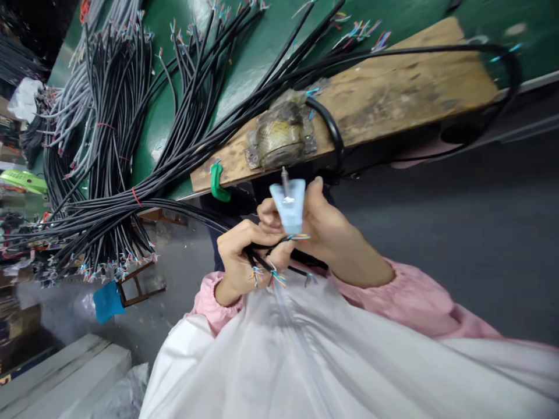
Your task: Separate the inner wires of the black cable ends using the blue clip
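My left hand (244, 247) is closed around the ends of several thin black cables (196, 212). Their stripped tips fan out below its fingers in coloured wires (276, 278). Close on its right is my right hand (325, 224), thumb raised, other fingers curled and partly hidden. In front of the hands hangs a pale blue tapered piece (290, 214) around a pointed metal tip (285, 180). That tip points out of a worn yellowish block (279, 137) on a wooden board (410, 87). Coloured wire ends show just under the blue piece. What the right fingers touch is hidden.
Black cable bundles (113, 99) and grey cables (78, 116) lie across the green table (236, 87), some tied in red. A green hook-shaped piece (218, 183) sits at the board's edge. A thick black cable (327, 125) loops from the block. A blue-seated stool (109, 301) stands lower left.
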A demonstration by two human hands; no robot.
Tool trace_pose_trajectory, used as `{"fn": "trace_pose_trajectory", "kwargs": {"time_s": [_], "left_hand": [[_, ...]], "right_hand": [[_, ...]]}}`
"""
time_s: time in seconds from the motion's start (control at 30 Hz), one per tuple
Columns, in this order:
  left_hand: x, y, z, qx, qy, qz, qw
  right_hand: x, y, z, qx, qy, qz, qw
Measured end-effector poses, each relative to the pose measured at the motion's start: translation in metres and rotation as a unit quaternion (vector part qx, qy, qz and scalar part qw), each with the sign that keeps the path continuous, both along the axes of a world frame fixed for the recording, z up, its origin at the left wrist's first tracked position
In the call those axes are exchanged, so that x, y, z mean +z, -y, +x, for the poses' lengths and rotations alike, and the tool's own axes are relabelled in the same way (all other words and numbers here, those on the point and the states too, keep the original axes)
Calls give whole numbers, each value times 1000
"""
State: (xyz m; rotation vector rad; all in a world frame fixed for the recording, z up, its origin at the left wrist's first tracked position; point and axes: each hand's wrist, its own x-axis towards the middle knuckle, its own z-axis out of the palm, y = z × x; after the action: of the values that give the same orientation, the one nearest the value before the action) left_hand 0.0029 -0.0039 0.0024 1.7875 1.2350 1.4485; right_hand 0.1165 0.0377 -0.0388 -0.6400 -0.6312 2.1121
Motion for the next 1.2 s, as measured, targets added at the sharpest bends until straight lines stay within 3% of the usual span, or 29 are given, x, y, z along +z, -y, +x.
{"fn": "trace_pose_trajectory", "kwargs": {"time_s": [0.1,0.2,0.4,0.53,0.63,0.7,0.87,1.03,1.1,1.2], "left_hand": [[-2,2,0,4,-2,15,1000],[-5,4,-4,-14,11,34,999],[-15,-3,-34,-131,-2,-14,991],[-22,-12,-48,-161,2,-50,986],[-22,-10,-45,-137,-19,-39,990],[-19,-3,-40,-99,-32,-25,994],[-15,12,-32,-37,-52,5,998],[-14,16,-30,-24,-78,-23,996],[-14,17,-29,-19,-88,-15,996],[-10,19,-26,-3,-96,-13,995]], "right_hand": [[-12,5,7,-2,-1,-23,1000],[-20,14,16,-47,21,-17,999],[-26,29,34,-87,87,26,992],[-25,39,36,-150,212,112,959],[-16,45,31,-221,325,231,890],[-7,47,26,-250,333,278,866],[13,49,21,-254,287,303,872],[16,50,16,-238,259,278,894],[16,51,11,-272,264,284,881],[16,50,7,-348,307,313,829]]}}
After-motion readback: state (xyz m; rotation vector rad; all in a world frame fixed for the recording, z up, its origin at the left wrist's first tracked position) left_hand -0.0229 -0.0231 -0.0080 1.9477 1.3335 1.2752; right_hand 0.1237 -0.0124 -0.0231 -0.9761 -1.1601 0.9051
